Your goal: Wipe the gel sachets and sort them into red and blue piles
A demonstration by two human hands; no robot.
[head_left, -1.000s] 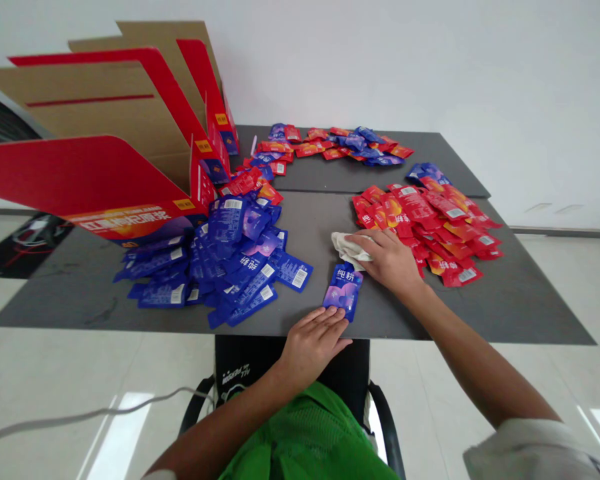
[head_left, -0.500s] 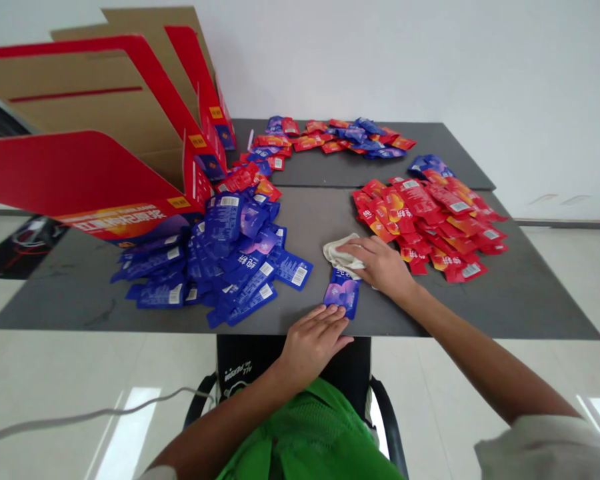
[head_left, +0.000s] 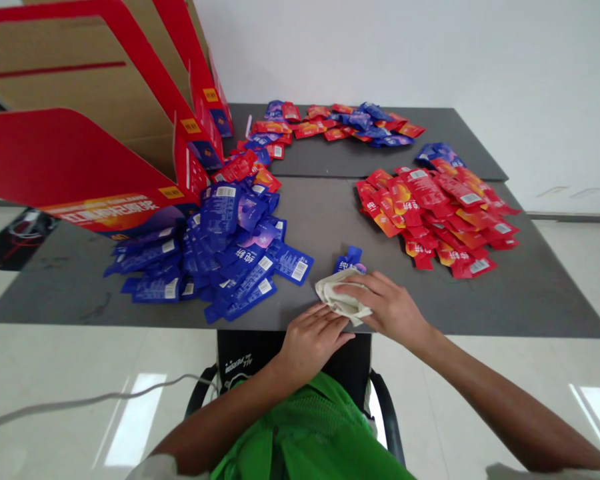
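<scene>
A blue pouch lies on the table near its front edge, its spout end pointing away from me. My right hand grips a folded cream cloth, which lies over the middle and lower part of the pouch. My left hand rests with its fingers stretched flat at the table edge, by the pouch's near end. Its fingertips meet the cloth's lower border. The near end of the pouch is hidden under cloth and fingers.
A heap of blue pouches sits to the left, a heap of red pouches to the right. Mixed red and blue pouches lie along the back. Open red cardboard boxes stand at the left on the grey table.
My right hand has drawn the cloth toward me along the pouch, uncovering its spout end and covering its near part. My left hand has stayed in place. The view has shifted slightly.
</scene>
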